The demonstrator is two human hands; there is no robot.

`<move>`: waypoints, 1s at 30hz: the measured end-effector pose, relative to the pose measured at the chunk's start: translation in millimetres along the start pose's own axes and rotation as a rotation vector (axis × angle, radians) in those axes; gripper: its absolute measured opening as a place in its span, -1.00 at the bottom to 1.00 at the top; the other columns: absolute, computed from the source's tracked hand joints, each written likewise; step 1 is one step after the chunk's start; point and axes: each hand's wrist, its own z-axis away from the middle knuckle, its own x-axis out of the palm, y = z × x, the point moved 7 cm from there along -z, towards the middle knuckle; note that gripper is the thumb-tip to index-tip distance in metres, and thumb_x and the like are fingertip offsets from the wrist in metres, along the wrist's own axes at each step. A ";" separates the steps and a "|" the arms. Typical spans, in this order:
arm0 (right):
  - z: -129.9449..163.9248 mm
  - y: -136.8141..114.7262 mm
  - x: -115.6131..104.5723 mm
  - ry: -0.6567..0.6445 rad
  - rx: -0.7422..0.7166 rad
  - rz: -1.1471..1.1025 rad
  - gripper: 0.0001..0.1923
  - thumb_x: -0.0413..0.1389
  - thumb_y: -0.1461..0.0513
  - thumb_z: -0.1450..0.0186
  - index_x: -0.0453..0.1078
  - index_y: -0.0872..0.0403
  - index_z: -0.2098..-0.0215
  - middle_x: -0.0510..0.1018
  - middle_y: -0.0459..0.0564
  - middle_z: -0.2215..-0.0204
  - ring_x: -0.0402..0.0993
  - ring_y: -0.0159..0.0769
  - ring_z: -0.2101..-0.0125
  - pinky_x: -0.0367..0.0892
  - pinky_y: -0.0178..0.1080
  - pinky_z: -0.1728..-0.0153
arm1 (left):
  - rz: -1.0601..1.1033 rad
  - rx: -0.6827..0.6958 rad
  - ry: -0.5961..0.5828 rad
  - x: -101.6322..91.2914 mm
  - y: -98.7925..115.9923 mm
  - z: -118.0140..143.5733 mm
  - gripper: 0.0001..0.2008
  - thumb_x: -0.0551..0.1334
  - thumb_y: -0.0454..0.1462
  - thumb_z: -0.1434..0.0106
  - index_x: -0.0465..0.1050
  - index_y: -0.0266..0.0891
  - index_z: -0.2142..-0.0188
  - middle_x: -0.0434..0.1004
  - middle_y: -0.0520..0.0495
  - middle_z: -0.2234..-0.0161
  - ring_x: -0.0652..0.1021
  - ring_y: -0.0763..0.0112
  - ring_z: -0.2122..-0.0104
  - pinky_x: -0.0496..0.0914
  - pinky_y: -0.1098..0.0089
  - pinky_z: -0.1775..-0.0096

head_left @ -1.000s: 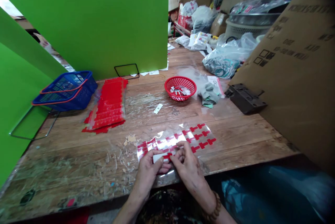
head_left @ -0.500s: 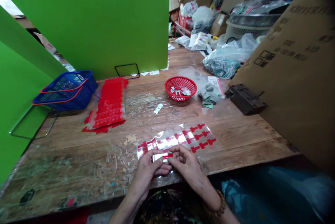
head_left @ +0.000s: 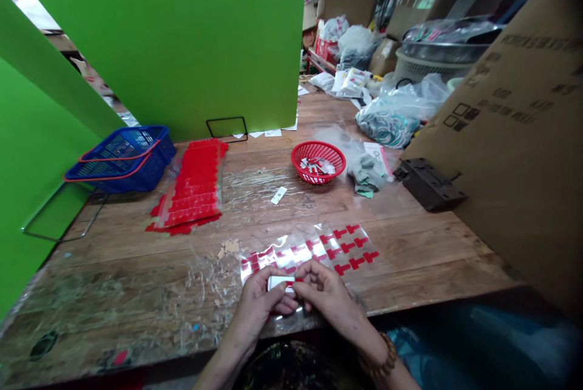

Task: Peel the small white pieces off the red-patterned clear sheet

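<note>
Here, small white strip (head_left: pixel 281 282), red-tipped, pinched between both hands' fingers (head_left: pixel 273 273).

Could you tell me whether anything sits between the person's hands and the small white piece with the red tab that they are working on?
Nothing visible does. The left hand and right hand both pinch the small white piece directly, just above the clear sheet of red stickers on the wooden table. The red basket stands well beyond.

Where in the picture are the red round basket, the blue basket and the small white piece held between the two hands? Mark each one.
red round basket (head_left: pixel 334 171): head view, on its front mesh wall.
blue basket (head_left: pixel 146 172): head view, on its near side wall.
small white piece (head_left: pixel 280 282): head view, on its flat face between the fingers.
</note>
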 end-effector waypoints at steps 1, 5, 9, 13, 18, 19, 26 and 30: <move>-0.3 -2.4 -0.9 0.008 -0.012 0.039 -0.86 0.16 0.21 -0.11 0.32 0.10 0.40 0.36 -0.21 0.63 0.26 -0.50 0.63 0.16 -0.46 0.62 | -0.007 0.003 0.001 -0.9 -0.2 -1.1 -0.75 0.29 -0.23 -0.03 0.34 -0.32 0.32 0.55 -0.08 0.60 0.55 0.42 0.58 0.40 0.50 0.49; -3.3 -9.9 -2.3 -0.013 -0.020 0.125 -0.86 0.19 0.26 -0.05 0.33 0.09 0.42 0.34 -0.23 0.65 0.25 -0.50 0.64 0.15 -0.47 0.63 | -0.015 0.009 -0.002 -4.1 -4.9 -5.5 -0.71 0.31 -0.21 0.00 0.36 -0.34 0.32 0.54 -0.09 0.64 0.53 0.41 0.62 0.39 0.50 0.54; -10.9 -9.3 1.9 -0.150 0.036 0.061 -0.84 0.19 0.27 -0.04 0.30 0.10 0.43 0.36 -0.24 0.66 0.24 -0.53 0.70 0.14 -0.47 0.67 | 0.039 -0.016 -0.008 -4.8 -10.4 -8.5 -0.66 0.33 -0.18 0.01 0.37 -0.35 0.28 0.56 -0.14 0.60 0.56 0.38 0.58 0.41 0.49 0.50; -35.1 -22.9 -9.8 -0.197 0.017 0.042 -0.87 0.15 0.25 -0.07 0.29 0.12 0.44 0.40 -0.21 0.67 0.26 -0.52 0.73 0.14 -0.47 0.69 | 0.118 0.019 0.051 -12.9 -11.7 -14.1 -0.58 0.31 -0.11 -0.01 0.35 -0.32 0.19 0.58 -0.19 0.43 0.59 0.34 0.47 0.44 0.42 0.39; -95.4 -87.6 -72.2 0.151 -0.245 0.115 -0.76 0.19 0.15 -0.02 0.26 0.11 0.45 0.39 -0.19 0.69 0.31 -0.46 0.71 0.22 -0.42 0.67 | 0.147 0.088 0.134 -28.2 -16.9 -22.6 -0.52 0.35 -0.08 0.05 0.33 -0.28 0.19 0.55 -0.14 0.37 0.58 0.33 0.41 0.45 0.37 0.32; -106.6 -99.9 -83.9 0.213 -0.283 0.114 -0.74 0.16 0.12 -0.05 0.24 0.10 0.40 0.41 -0.18 0.64 0.33 -0.46 0.68 0.26 -0.41 0.63 | 0.156 0.092 0.131 -29.3 -18.4 -23.9 -0.52 0.36 -0.08 0.06 0.34 -0.28 0.21 0.55 -0.12 0.38 0.58 0.33 0.41 0.45 0.38 0.33; -145.3 -118.5 -90.6 0.398 -0.436 0.412 -0.73 0.01 0.16 -0.18 0.24 0.08 0.16 0.45 -0.09 0.51 0.37 -0.34 0.54 0.28 -0.31 0.49 | 0.140 0.078 0.123 -32.4 -23.7 -28.0 -0.56 0.36 -0.08 0.06 0.36 -0.30 0.25 0.55 -0.17 0.37 0.59 0.30 0.41 0.45 0.38 0.35; -151.0 -97.7 -40.7 0.269 -0.517 0.711 -0.86 0.03 0.29 -0.17 0.37 0.11 0.29 0.46 -0.01 0.39 0.36 -0.29 0.34 0.24 -0.27 0.27 | 0.100 0.073 0.096 -32.1 -22.6 -27.5 -0.57 0.33 -0.09 0.02 0.35 -0.30 0.22 0.55 -0.20 0.32 0.59 0.27 0.36 0.45 0.35 0.31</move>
